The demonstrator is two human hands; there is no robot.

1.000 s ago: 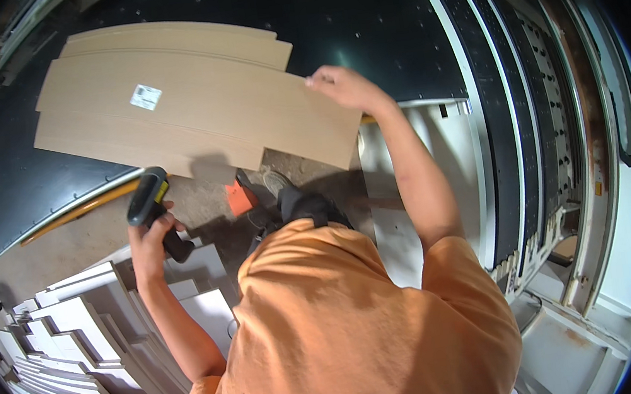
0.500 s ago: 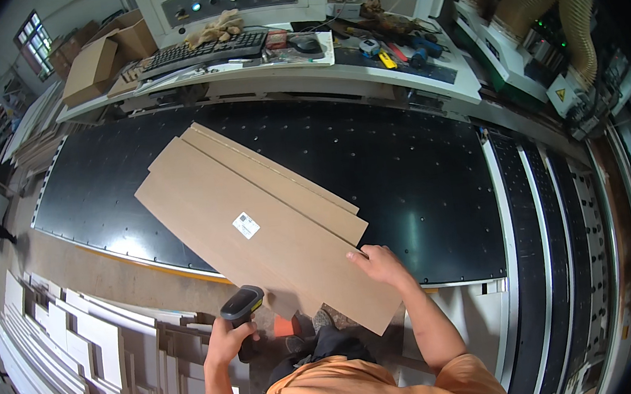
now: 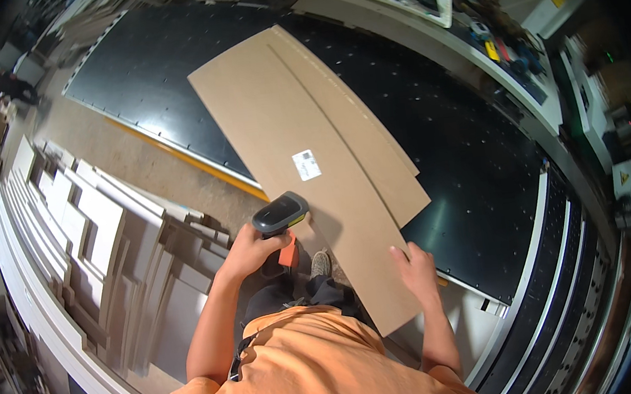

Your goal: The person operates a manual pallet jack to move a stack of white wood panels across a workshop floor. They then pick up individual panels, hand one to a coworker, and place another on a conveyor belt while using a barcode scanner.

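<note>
My left hand (image 3: 253,249) is wrapped round the grip of a dark handheld barcode scanner (image 3: 280,212), whose head lies over the near left edge of a long brown panel (image 3: 258,102). On that panel's face sits a white label (image 3: 306,164) with a small printed code. At its right edge, near me, my right hand (image 3: 417,271) grips the board, thumb on top and the other fingers partly hidden. Beneath it, another brown panel (image 3: 353,115) shows along the right side. Both boards rest across a black table (image 3: 463,126), with the near end jutting past its edge.
White and grey panels (image 3: 99,214) stand in rows at the left. A shelf with tools (image 3: 505,51) runs along the far side, and metal rails (image 3: 550,279) are at the right. An orange-red object (image 3: 288,251) is by my feet. Another person (image 3: 13,87) is far left.
My view has turned, so the table and panels appear rotated. The scanner is now closer to the label, above the board's edge. My right hand stays on the panel's edge.
</note>
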